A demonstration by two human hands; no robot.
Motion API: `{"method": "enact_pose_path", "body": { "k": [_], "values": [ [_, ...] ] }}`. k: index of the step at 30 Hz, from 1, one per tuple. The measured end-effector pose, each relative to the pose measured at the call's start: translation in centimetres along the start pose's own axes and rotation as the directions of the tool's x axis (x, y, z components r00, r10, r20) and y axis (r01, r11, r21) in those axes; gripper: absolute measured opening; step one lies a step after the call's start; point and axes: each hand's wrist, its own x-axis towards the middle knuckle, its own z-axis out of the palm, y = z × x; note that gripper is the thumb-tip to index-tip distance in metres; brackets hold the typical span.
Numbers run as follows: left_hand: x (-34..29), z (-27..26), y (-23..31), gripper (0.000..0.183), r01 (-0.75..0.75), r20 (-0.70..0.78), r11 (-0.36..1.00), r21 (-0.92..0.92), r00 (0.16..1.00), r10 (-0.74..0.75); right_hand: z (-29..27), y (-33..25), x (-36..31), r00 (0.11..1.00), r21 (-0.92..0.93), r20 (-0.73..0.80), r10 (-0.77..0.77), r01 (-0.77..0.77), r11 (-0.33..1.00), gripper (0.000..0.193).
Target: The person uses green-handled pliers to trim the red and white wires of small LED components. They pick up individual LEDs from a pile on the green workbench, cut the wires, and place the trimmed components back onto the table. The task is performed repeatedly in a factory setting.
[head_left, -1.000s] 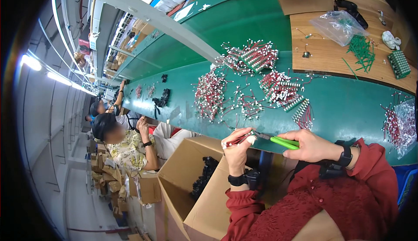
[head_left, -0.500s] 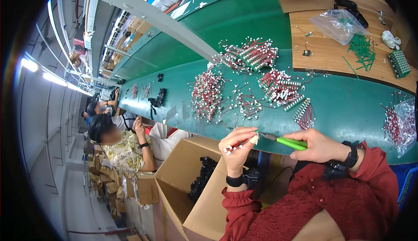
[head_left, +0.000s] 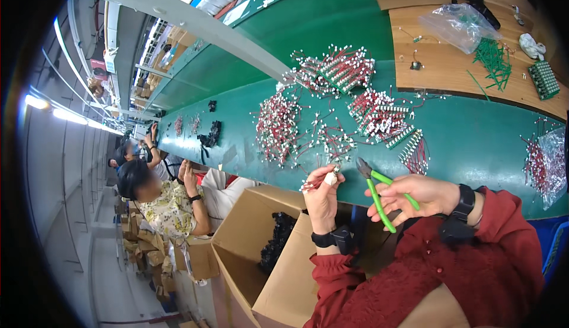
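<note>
My left hand [head_left: 322, 200] is closed, pinching a small circuit board with red wires [head_left: 313, 183] whose white-tipped ends stick out past the fingers. A pale cover sits on one fingertip. In my right hand [head_left: 428, 195] is a pair of green-handled cutting pliers [head_left: 379, 206], handles spread and jaws pointing up toward the bench, apart from the left hand. Just beyond lie small loose wired boards [head_left: 333, 140]. A larger heap of them [head_left: 277, 127] is to the left, and unseparated board strips with red wires [head_left: 379, 114] are to the right.
The green bench [head_left: 468, 150] runs across. A wooden board [head_left: 427, 61] carries a plastic bag [head_left: 459, 28] and green strips [head_left: 493, 64]. An open carton [head_left: 284, 286] with black parts stands below the bench edge. A co-worker [head_left: 169, 209] sits at the left.
The pliers have moved away from the left hand and their handles have spread. My left hand has shifted slightly up and left, still holding the wired piece.
</note>
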Motion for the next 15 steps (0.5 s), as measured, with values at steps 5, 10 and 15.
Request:
{"method": "enact_pose_path", "body": {
  "k": [5,10,15],
  "values": [
    [-0.1,0.6,-0.3,0.02,-0.062,0.023,0.971,0.231,0.998,0.059,0.6,1.2,-0.7,0.938,-0.66,-0.09,-0.335,0.196,0.726,0.047],
    [0.0,1.0,0.4,0.019,-0.198,0.18,0.946,0.256,0.971,0.154,1.1,1.4,-1.4,0.734,-0.966,-0.025,-0.679,0.158,0.205,0.058],
    [0.2,2.2,1.1,0.019,-0.079,0.036,0.957,0.279,0.997,0.071,1.4,1.2,-1.8,0.772,-0.948,-0.046,-0.634,0.167,0.272,0.058]
  ]
}}
